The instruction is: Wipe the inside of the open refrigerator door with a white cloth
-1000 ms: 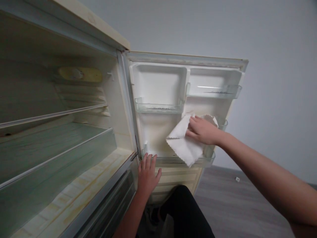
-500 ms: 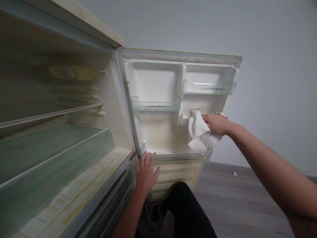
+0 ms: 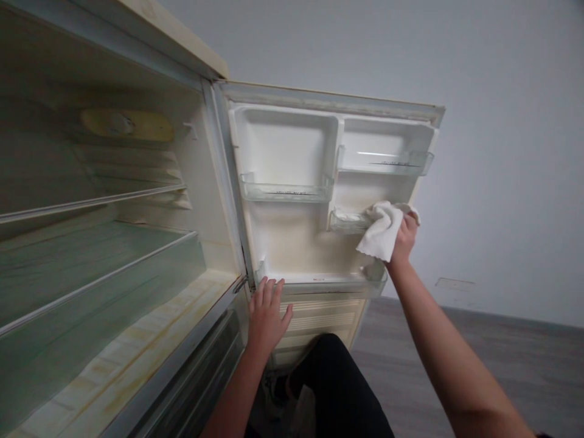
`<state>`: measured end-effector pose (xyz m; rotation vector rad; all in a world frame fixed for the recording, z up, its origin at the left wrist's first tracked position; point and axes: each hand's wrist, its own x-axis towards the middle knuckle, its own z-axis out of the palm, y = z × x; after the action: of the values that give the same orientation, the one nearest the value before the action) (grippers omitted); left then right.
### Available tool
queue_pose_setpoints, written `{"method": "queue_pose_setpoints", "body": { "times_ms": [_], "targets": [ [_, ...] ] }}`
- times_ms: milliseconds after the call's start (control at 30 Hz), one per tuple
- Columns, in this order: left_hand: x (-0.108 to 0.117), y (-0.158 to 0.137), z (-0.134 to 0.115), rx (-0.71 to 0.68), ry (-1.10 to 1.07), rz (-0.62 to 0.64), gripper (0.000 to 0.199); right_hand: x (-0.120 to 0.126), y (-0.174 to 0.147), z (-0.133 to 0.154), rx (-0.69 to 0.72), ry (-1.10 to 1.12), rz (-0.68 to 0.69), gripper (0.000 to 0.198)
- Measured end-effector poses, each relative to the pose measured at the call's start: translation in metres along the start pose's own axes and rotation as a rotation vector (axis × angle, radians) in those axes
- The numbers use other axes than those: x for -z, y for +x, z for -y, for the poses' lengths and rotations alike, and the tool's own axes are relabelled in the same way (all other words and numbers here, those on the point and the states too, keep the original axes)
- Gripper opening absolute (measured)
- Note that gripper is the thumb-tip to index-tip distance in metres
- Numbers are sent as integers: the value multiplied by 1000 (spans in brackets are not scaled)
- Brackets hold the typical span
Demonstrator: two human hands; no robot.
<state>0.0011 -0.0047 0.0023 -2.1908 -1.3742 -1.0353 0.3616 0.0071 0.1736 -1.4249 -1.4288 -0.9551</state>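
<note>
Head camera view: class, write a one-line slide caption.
Right hand presses a white cloth on a fridge door shelf; left hand braces the door's base.

Soft, even, rather dim light fills the frame, with no hard shadows. The pale grey wall (image 3: 502, 121) at right is brightest; the yellowed open fridge cavity (image 3: 91, 182) at left sinks into murky shade. Wide-angle distortion bends lines near the edges. Focus stays fairly sharp, without glare.

open: bare shelves (image 3: 104, 274) in fridge cavity, wide gaps between | open: upper door bins (image 3: 285, 188) hold nothing | blocked: small mid bin (image 3: 347, 220) by white cloth (image 3: 381, 234) and right hand (image 3: 404, 238) | blocked: lower door sill by left hand (image 3: 267, 313)
</note>
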Motion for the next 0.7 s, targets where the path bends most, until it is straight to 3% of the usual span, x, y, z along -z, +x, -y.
{"method": "queue_pose_setpoints", "body": {
  "times_ms": [67,167,233,333,433,567,633,700],
  "targets": [
    [1,0,0,-2,2,2,54,-11,-11,16,-86,-31,44,48],
    [1,-1,1,-2,-1,6,55,-15,-21,44,-102,-135,262,50],
    [1,-1,1,2,-4,2,55,-14,-24,65,-35,-162,362,48],
    [-1,-1,2,5,-6,-3,54,-16,-27,96,150,-126,404,43],
    [-1,-1,2,2,-1,0,55,-26,-28,117,293,-53,303,35],
    [1,0,3,-3,5,3,54,-39,-33,115,403,-40,-32,35],
    [2,-1,4,-2,7,1,54,-40,-38,101,354,-37,-145,39],
    [2,-1,4,-4,4,1,55,-42,-46,80,174,2,-208,37]
  ]
}}
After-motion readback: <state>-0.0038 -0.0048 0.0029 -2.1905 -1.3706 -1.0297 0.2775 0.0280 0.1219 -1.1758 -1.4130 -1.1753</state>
